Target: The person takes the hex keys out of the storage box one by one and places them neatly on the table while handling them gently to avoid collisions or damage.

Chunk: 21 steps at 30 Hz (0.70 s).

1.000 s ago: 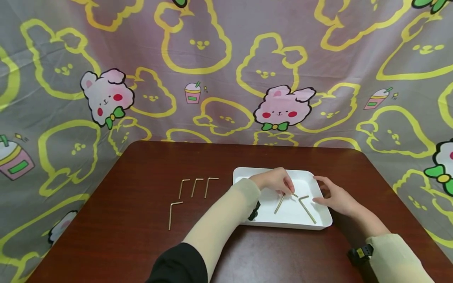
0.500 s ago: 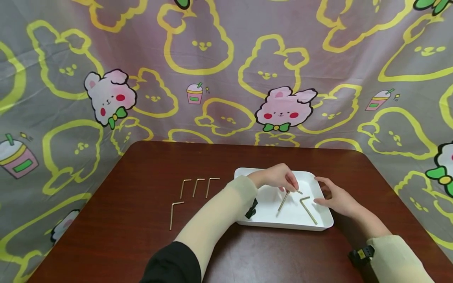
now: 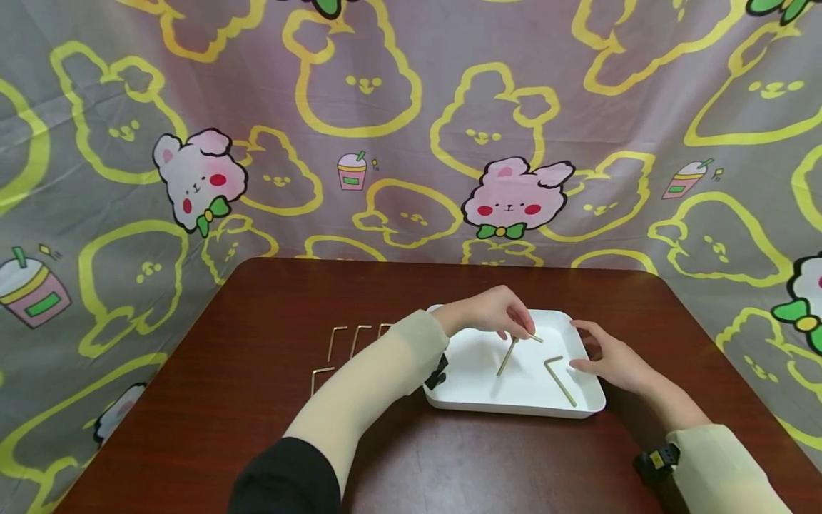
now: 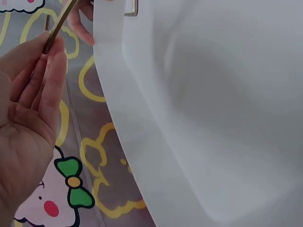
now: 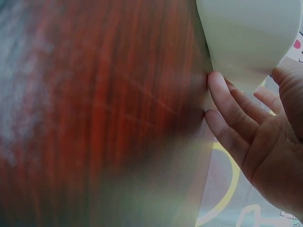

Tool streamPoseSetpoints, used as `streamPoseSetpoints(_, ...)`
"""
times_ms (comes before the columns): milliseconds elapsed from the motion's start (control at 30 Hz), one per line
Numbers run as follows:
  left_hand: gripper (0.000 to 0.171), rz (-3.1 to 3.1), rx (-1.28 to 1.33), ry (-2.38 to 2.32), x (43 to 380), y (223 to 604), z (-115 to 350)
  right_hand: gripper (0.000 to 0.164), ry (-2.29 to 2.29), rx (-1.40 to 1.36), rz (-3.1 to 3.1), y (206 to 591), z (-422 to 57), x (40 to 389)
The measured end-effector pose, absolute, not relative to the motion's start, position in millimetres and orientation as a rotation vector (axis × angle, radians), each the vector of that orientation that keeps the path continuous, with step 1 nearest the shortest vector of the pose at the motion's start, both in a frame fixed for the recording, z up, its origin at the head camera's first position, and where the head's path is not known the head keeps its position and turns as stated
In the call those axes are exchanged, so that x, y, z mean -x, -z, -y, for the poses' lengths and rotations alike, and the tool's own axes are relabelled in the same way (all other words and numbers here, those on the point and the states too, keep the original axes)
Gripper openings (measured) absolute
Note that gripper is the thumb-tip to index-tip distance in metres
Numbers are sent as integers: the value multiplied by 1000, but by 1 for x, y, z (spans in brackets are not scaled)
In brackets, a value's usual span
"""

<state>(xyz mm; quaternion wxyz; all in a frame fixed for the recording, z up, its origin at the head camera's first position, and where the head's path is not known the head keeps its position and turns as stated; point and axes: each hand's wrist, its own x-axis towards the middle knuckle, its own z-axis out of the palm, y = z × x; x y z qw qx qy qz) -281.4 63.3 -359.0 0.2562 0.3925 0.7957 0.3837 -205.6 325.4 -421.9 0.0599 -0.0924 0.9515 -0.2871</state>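
My left hand (image 3: 494, 313) pinches a gold L-shaped hex key (image 3: 506, 357) by its bent end, above the white tray (image 3: 514, 410). In the left wrist view the thumb and fingertips of the left hand (image 4: 33, 104) meet on the hex key (image 4: 59, 27). A second hex key (image 3: 560, 383) lies on the tray floor, at the right. At the tray's right end, my right hand (image 3: 613, 363) holds the rim. The right wrist view has the right hand (image 5: 265, 123) with its thumb at the tray wall (image 5: 251, 38) and fingertips along the outer side.
Left of the tray, several more hex keys lie on the brown table (image 3: 193, 428). One short-armed key (image 3: 330, 344) lies in a back row, and another key (image 3: 312, 382) lies nearer, partly behind the left sleeve (image 3: 359, 385). A patterned cloth (image 3: 398, 143) hangs behind the table.
My left hand has raised the hex key off the tray floor and shifted a little back and left. Its sleeve now covers part of the keys on the table. The right hand stays put.
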Motion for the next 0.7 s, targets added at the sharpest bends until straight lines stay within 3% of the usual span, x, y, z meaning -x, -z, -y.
streamPoseSetpoints(700, 8, -2162, -985, -1120, 270, 337, 2, 82, 863, 279, -2889, 423, -325, 205)
